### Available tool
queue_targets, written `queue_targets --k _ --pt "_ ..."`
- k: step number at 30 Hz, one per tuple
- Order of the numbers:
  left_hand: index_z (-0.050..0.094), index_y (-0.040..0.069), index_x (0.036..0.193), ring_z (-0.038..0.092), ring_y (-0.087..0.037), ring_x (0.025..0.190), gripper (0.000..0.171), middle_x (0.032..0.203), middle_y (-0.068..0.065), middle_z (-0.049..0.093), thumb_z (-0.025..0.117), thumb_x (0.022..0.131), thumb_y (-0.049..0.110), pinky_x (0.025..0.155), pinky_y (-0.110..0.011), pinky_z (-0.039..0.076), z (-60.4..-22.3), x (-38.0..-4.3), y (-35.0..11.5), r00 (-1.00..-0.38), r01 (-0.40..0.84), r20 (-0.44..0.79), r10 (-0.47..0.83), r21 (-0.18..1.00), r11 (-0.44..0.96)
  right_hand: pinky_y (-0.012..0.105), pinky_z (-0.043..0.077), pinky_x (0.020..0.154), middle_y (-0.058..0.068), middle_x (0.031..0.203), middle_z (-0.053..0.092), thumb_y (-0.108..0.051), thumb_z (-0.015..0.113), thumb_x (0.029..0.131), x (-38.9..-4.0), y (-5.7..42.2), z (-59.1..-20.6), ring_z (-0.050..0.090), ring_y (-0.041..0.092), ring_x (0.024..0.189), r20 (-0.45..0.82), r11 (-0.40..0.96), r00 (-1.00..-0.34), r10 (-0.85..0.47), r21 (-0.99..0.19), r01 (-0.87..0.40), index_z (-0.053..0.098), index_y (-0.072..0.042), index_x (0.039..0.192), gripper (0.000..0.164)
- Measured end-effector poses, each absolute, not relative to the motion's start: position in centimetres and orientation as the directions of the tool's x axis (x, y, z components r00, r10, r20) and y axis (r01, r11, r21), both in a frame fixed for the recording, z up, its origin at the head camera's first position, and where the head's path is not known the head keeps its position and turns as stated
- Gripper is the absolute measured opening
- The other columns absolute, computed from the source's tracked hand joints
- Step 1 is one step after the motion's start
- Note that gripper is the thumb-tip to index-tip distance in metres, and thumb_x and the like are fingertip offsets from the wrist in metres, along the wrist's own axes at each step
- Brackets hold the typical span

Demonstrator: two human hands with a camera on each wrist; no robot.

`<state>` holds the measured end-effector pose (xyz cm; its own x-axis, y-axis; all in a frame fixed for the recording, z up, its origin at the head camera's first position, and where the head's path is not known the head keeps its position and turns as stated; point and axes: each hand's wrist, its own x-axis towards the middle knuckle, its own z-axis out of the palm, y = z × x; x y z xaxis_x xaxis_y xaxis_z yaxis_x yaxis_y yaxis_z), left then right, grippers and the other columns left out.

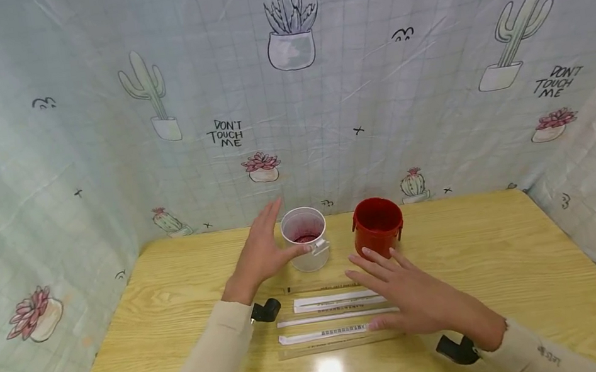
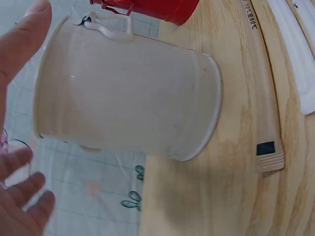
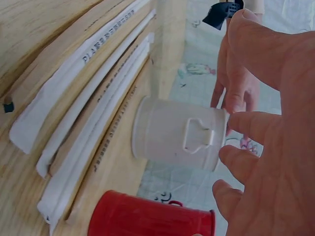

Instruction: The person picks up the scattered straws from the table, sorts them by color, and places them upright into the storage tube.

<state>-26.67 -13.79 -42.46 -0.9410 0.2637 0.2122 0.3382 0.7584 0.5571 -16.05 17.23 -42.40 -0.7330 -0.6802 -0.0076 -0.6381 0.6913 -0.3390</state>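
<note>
My left hand [image 1: 261,249], fingers spread, stands at the left side of a small white bucket [image 1: 305,262]. In the left wrist view its thumb and fingers lie apart around the rim end of this white bucket [image 2: 128,93], with a gap to the wall. Something dark red shows inside the bucket in the head view. A red bucket [image 1: 369,243] with side handles stands to its right. My right hand [image 1: 413,297] hovers with loosely spread fingers in front of the red bucket, over the right ends of several long thin paper-wrapped sticks [image 1: 341,332].
The brown and white wrapped sticks [image 3: 88,113] lie roughly parallel in front of the buckets, on a wooden table [image 1: 181,329]. A printed cloth [image 1: 353,89] hangs behind the table and along both sides. Each wrist carries a black camera mount [image 1: 267,310].
</note>
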Motion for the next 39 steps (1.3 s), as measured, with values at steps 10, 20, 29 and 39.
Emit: queue_targets --k 10,20,29,39 --pt "0.025 0.016 0.166 0.04 -0.031 0.153 0.114 0.165 -0.015 0.04 0.095 0.077 0.028 0.127 -0.049 0.037 -43.8 -27.6 -13.7 -0.945 0.325 0.273 0.181 0.852 0.412 0.071 0.017 0.127 0.003 0.175 0.022 -0.056 0.068 0.095 -16.7 18.1 -43.3 0.018 0.034 0.163 -0.023 0.695 -0.755 -0.656 -0.407 -0.592 0.033 -0.026 0.164 0.083" --pt "0.021 0.018 0.167 0.041 -0.033 0.153 0.112 0.166 -0.017 0.037 0.091 0.08 0.011 0.128 -0.05 0.035 -44.4 -27.9 -13.8 -0.954 0.271 0.23 0.192 0.935 0.227 0.07 0.018 0.128 0.004 0.174 0.028 -0.06 0.061 0.098 -17.7 18.6 -44.4 0.026 0.036 0.161 -0.009 0.666 -0.754 -0.657 -0.475 -0.575 0.036 -0.023 0.163 0.079" --pt "0.022 0.014 0.167 0.037 -0.034 0.156 0.112 0.167 -0.018 0.036 0.09 0.079 0.006 0.13 -0.051 0.029 -44.4 -28.0 -13.7 -0.95 0.253 0.214 0.228 0.955 0.158 0.066 0.029 0.126 0.003 0.172 0.032 -0.052 0.065 0.099 -18.2 18.6 -44.8 0.027 0.035 0.16 -0.06 0.701 -0.782 -0.62 -0.489 -0.518 0.039 -0.019 0.162 0.076" --pt "0.027 0.012 0.165 0.036 -0.028 0.157 0.106 0.166 -0.014 0.041 0.09 0.08 0.008 0.131 -0.045 0.028 -44.3 -28.0 -13.4 -0.945 0.267 0.216 0.246 0.943 0.198 0.06 0.035 0.124 0.002 0.168 0.041 -0.057 0.058 0.101 -18.7 19.2 -45.6 0.032 0.033 0.159 -0.064 0.72 -0.798 -0.599 -0.478 -0.503 0.044 -0.018 0.16 0.072"
